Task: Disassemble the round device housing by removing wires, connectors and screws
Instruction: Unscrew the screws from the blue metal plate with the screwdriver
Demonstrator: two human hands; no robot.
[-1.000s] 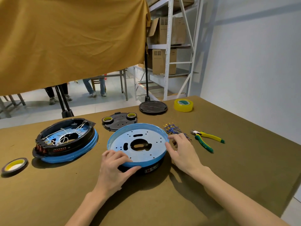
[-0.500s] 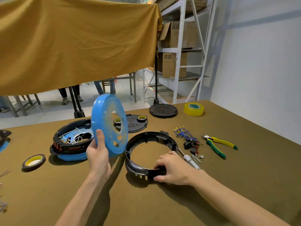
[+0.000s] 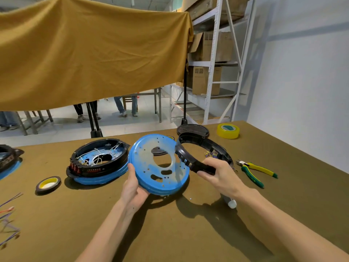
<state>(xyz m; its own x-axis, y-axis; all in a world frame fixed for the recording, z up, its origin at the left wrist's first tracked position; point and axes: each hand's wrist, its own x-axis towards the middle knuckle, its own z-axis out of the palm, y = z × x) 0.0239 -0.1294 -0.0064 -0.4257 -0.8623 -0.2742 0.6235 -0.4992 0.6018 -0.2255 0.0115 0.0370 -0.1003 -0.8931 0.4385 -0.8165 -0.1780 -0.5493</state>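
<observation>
My left hand (image 3: 133, 188) grips the lower left rim of a blue round plate (image 3: 149, 163), held tilted above the table with its holed face toward me. My right hand (image 3: 220, 176) grips the near edge of a black plastic ring (image 3: 190, 159), lifted off the table just right of the plate. The ring's left edge touches or overlaps the plate's right rim. A second round housing (image 3: 98, 161), black on a blue base with white wires inside, sits on the table to the left.
Green-yellow pliers (image 3: 255, 172) lie at the right. A yellow tape roll (image 3: 228, 131) and a black round lid (image 3: 192, 130) sit at the back. A dark tape roll (image 3: 48, 183) lies left, loose wires (image 3: 9, 222) at the left edge, a white-tipped tool (image 3: 232, 203) under my right wrist.
The blue plate came off the black ring in my left hand and now tilts face up. My right hand has lifted the black ring off the table beside it.
</observation>
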